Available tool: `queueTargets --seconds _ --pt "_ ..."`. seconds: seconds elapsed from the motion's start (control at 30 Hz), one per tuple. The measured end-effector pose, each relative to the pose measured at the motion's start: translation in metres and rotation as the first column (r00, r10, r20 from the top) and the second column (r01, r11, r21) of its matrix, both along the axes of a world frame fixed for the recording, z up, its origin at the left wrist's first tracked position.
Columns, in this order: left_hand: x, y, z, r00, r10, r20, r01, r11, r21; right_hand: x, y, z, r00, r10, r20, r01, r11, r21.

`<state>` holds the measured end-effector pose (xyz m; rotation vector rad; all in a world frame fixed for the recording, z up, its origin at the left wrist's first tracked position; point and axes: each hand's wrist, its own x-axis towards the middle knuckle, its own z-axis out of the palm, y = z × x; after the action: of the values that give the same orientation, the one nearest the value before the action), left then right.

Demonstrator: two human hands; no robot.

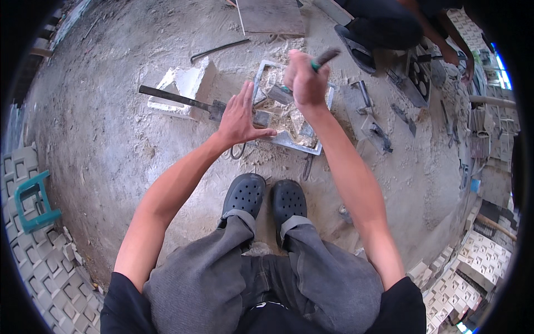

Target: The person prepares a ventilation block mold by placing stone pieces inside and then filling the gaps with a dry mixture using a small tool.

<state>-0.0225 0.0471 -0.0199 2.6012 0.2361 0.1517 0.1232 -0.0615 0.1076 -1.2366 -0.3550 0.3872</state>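
Note:
In front of my feet lies a rectangular metal frame filled with pale crumbly material. My right hand is closed round a dark-handled tool with a green band, held over the frame. A flat grey blade, apparently the tool's other end, shows beside my fist; motion blurs it. My left hand is open, fingers stretched and thumb out, over the frame's left edge. Beneath it runs a long metal bar with a flat plate, partly hidden by the palm; contact I cannot tell.
A broken white block and a hooked rod lie left, a board beyond. At right are loose hand tools, a metal mould with round holes and a crouching co-worker. A teal stool stands far left, near patterned blocks.

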Motion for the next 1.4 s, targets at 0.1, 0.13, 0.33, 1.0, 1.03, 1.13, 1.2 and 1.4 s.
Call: queueTargets --seconds 0.1,0.13,0.33,1.0,1.03,1.13,1.2,1.4 --pt "0.003 -0.001 0.002 0.997 -0.052 0.056 0.052 0.999 0.001 -0.018 -0.02 -0.025 0.997 -0.072 -0.021 0.071 0.996 -0.049" --pt "0.005 -0.003 0.002 0.995 -0.075 0.073 0.074 0.997 0.018 -0.023 -0.03 -0.048 0.996 -0.087 -0.027 0.085 0.993 -0.078" --pt "0.003 0.003 0.002 0.977 -0.174 0.123 0.159 0.98 0.119 -0.012 -0.034 -0.035 0.991 -0.064 -0.117 0.055 0.996 -0.077" --pt "0.01 -0.004 0.005 0.961 -0.267 0.07 0.248 0.947 0.202 -0.025 -0.075 -0.06 0.948 0.235 0.214 -0.187 0.957 -0.222" --pt "0.011 -0.002 0.005 0.961 -0.27 0.065 0.251 0.944 0.216 -0.024 -0.071 -0.057 0.939 0.26 0.223 -0.197 0.943 -0.269" --pt "0.006 0.002 0.004 0.964 -0.261 0.045 0.247 0.948 0.199 -0.025 -0.052 -0.028 0.912 0.29 0.29 -0.227 0.946 -0.233" --pt "0.004 0.002 0.005 0.965 -0.259 0.03 0.249 0.95 0.188 -0.025 -0.048 -0.016 0.914 0.303 0.269 -0.267 0.95 -0.161" --pt "0.011 -0.004 0.007 0.961 -0.272 0.051 0.257 0.944 0.206 -0.034 -0.058 -0.053 0.894 0.343 0.288 -0.253 0.918 -0.306"
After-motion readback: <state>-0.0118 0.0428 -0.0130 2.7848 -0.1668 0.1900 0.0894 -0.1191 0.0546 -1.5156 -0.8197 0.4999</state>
